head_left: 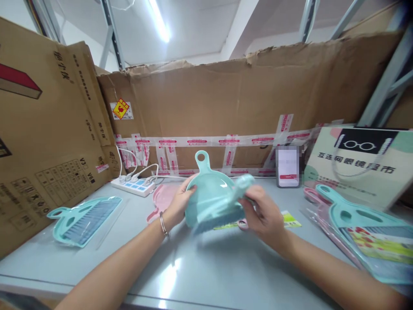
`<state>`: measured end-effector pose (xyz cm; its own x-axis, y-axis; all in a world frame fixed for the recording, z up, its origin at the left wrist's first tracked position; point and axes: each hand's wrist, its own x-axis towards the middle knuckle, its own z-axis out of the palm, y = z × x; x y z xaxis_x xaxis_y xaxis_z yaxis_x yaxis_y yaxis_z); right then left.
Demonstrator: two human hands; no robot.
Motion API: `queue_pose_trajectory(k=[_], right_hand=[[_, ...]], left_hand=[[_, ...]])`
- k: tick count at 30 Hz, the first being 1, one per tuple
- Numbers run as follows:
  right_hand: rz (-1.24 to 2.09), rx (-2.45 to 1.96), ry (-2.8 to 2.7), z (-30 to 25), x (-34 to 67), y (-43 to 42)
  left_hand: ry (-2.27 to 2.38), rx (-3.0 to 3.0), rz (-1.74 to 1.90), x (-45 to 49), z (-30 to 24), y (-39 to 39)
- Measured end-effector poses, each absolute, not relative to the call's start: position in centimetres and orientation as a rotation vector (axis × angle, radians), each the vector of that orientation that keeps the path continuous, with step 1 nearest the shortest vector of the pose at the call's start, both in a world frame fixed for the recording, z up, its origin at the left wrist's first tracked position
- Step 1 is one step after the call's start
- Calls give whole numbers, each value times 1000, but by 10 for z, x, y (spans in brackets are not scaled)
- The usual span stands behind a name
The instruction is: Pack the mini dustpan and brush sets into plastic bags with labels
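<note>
My left hand (179,201), with a bracelet at the wrist, grips the left edge of a mint-green dustpan (206,187). The pan is held upright above the table, its holed handle pointing up. In front of the pan's lower part is a mint-green hand brush (224,210) with grey-blue bristles, smeared by motion. My right hand (263,215) has its fingers closed on the brush at its right side. Behind my left hand a pink dustpan (164,196) lies on the table. A yellow-green card (291,219) shows partly behind my right hand.
A mint dustpan-and-brush set (85,219) in clear plastic lies left. More sets, mint (351,211) and pink (323,212), lie right. Behind stand a white power strip (134,186), a phone (288,168), a paper bag (358,172) and cardboard (193,103). A large box (54,129) rises left.
</note>
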<state>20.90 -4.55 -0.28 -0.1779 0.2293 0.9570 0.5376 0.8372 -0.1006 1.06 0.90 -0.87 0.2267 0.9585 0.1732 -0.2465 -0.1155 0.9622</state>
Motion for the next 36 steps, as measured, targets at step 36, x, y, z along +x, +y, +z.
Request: queue_pose_trajectory(k=[36], right_hand=[[1375, -1096, -1427, 16, 214, 8]], left_hand=[[881, 1495, 1015, 29, -19, -8]])
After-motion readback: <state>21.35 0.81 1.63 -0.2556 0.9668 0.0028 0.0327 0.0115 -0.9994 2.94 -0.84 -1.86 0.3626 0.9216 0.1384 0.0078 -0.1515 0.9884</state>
